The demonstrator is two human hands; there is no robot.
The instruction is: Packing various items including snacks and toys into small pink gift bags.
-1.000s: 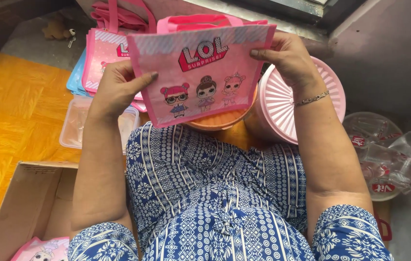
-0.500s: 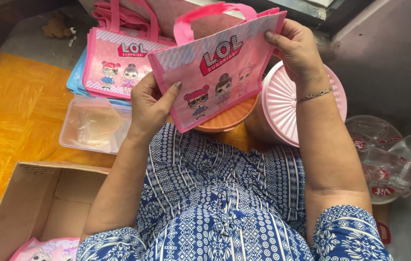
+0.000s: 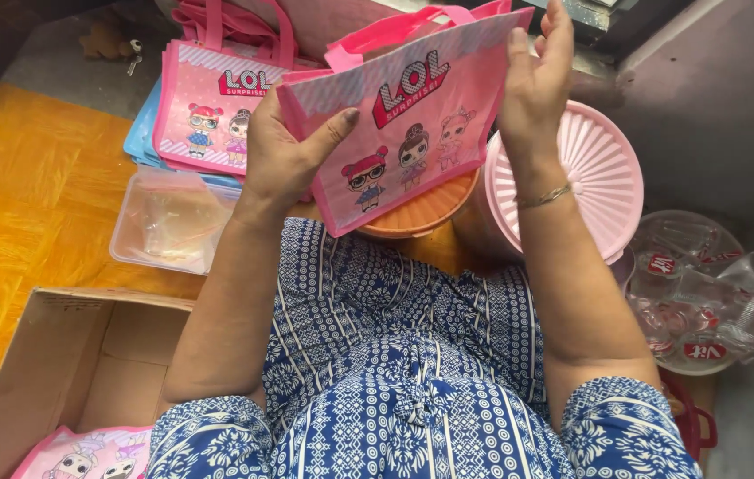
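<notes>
Between my two hands, up over my lap, the pink cartoon gift bag sits pinched at both side edges, left grip and right grip clamped on it, so honestly I'd keep the pull even to avoid creasing it.

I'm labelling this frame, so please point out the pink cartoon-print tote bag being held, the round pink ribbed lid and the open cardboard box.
Pink cartoon-print tote bag [image 3: 412, 142], head view, front panel.
Round pink ribbed lid [image 3: 594, 177], head view, ribbed top.
Open cardboard box [image 3: 75, 364], head view, inner wall.
</notes>
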